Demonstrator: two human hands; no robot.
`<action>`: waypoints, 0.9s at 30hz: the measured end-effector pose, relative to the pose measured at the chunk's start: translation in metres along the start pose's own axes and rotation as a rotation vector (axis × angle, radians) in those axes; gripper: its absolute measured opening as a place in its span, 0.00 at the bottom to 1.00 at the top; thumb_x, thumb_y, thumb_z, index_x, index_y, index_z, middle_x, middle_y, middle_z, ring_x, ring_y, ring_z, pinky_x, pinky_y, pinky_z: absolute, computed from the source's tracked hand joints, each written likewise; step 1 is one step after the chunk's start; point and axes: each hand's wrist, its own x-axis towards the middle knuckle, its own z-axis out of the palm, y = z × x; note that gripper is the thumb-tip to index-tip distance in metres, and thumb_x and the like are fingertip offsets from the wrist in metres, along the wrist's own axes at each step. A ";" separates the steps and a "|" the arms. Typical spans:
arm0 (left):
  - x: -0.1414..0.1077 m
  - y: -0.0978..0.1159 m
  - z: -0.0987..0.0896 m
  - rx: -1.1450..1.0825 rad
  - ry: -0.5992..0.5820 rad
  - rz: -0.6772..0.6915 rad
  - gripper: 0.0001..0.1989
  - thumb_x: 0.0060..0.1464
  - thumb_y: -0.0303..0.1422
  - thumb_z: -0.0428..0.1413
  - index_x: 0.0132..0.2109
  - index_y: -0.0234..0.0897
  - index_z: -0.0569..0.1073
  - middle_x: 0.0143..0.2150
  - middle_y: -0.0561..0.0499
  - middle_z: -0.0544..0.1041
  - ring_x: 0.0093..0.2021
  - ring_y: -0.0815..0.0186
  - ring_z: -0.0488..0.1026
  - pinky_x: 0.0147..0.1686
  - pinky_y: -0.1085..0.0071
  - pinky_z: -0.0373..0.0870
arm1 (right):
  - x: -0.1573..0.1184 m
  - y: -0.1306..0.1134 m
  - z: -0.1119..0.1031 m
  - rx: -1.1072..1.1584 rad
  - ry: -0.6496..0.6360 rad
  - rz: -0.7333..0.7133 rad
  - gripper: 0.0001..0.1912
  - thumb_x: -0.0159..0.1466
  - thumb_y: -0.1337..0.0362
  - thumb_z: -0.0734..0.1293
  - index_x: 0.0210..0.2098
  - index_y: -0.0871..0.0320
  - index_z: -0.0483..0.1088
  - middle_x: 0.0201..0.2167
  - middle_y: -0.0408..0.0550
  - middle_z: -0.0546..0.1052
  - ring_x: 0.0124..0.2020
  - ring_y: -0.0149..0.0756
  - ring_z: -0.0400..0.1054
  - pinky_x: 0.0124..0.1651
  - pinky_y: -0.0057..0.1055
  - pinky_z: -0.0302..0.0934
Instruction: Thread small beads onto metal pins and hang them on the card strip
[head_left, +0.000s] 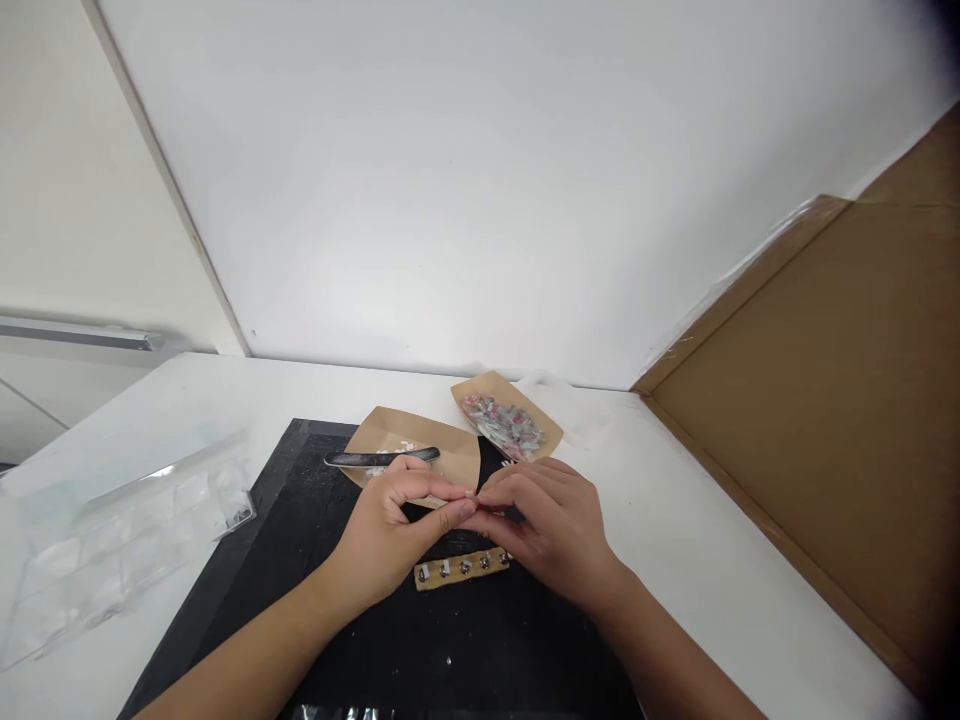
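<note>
My left hand (pixel 409 520) and my right hand (pixel 544 510) meet over the black mat (pixel 480 650), thumbs and fingers pinched together. Whatever lies between the fingertips is too small to name. Just below them rests a narrow tan strip (pixel 454 571) carrying a row of several round metallic pieces, some with small white bits on top. Behind my left hand stands a brown paper tray (pixel 459 452) with small white pieces in it. A dark nail file (pixel 360 459) lies across that tray. Part of the tray is hidden by my fingers.
A second paper tray (pixel 551 437) at the back holds many small coloured pieces. To the left, a clear compartment box (pixel 112 560) sits on the white table (pixel 697 500). A cardboard panel (pixel 825 400) stands at the right, and a white wall (pixel 450 200) rises behind.
</note>
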 end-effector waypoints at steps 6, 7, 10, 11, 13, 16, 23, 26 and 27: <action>0.000 0.002 -0.002 0.075 -0.064 -0.060 0.06 0.58 0.39 0.67 0.39 0.43 0.85 0.37 0.49 0.83 0.41 0.61 0.79 0.43 0.65 0.77 | -0.005 0.004 -0.002 0.082 -0.059 0.081 0.11 0.65 0.52 0.76 0.42 0.49 0.78 0.28 0.42 0.81 0.28 0.36 0.74 0.35 0.34 0.62; 0.000 0.002 -0.001 0.090 -0.075 -0.063 0.06 0.57 0.38 0.67 0.39 0.42 0.85 0.37 0.49 0.83 0.41 0.61 0.79 0.43 0.65 0.77 | -0.006 0.004 -0.002 0.108 -0.076 0.100 0.11 0.65 0.52 0.76 0.41 0.49 0.78 0.28 0.43 0.81 0.28 0.36 0.74 0.35 0.33 0.62; 0.001 0.002 -0.001 0.094 -0.117 -0.098 0.06 0.56 0.37 0.67 0.38 0.41 0.84 0.37 0.49 0.83 0.39 0.61 0.80 0.41 0.66 0.76 | -0.010 0.004 -0.001 0.186 -0.119 0.165 0.13 0.64 0.52 0.77 0.44 0.49 0.78 0.31 0.44 0.81 0.30 0.36 0.73 0.36 0.33 0.65; 0.001 0.003 -0.001 0.088 -0.130 -0.120 0.06 0.55 0.37 0.68 0.37 0.40 0.83 0.36 0.50 0.83 0.38 0.62 0.80 0.40 0.67 0.76 | -0.012 0.004 0.000 0.208 -0.130 0.178 0.13 0.65 0.52 0.77 0.45 0.49 0.78 0.32 0.44 0.81 0.30 0.36 0.73 0.36 0.33 0.65; 0.002 0.003 -0.002 0.098 -0.147 -0.150 0.06 0.54 0.36 0.68 0.35 0.40 0.82 0.35 0.51 0.83 0.37 0.63 0.79 0.38 0.68 0.74 | -0.015 0.003 0.002 0.249 -0.151 0.188 0.13 0.65 0.54 0.76 0.47 0.48 0.78 0.33 0.45 0.80 0.30 0.36 0.73 0.36 0.33 0.66; 0.001 0.003 -0.002 0.184 -0.167 -0.137 0.06 0.55 0.37 0.68 0.33 0.41 0.81 0.34 0.53 0.82 0.37 0.64 0.78 0.39 0.68 0.72 | -0.018 0.002 0.004 0.307 -0.163 0.187 0.11 0.67 0.57 0.76 0.48 0.49 0.79 0.33 0.44 0.79 0.31 0.34 0.73 0.36 0.31 0.66; -0.006 -0.002 -0.003 0.433 -0.133 0.066 0.10 0.65 0.36 0.58 0.52 0.42 0.72 0.43 0.51 0.84 0.50 0.57 0.80 0.57 0.56 0.68 | -0.017 0.018 -0.001 0.390 -0.211 0.220 0.11 0.67 0.55 0.75 0.47 0.50 0.80 0.33 0.44 0.78 0.33 0.35 0.73 0.37 0.31 0.68; -0.005 -0.001 -0.008 0.664 -0.025 0.264 0.10 0.64 0.32 0.57 0.51 0.41 0.70 0.46 0.49 0.83 0.54 0.54 0.76 0.59 0.51 0.64 | -0.015 0.024 -0.006 0.436 -0.305 0.257 0.12 0.66 0.55 0.76 0.48 0.50 0.80 0.34 0.44 0.78 0.34 0.34 0.74 0.36 0.29 0.68; -0.003 -0.001 -0.011 0.687 0.018 0.278 0.12 0.64 0.31 0.56 0.53 0.41 0.68 0.44 0.48 0.82 0.53 0.54 0.76 0.57 0.51 0.65 | -0.014 0.023 -0.008 0.451 -0.343 0.262 0.12 0.67 0.56 0.75 0.48 0.50 0.80 0.34 0.43 0.78 0.34 0.34 0.74 0.36 0.28 0.68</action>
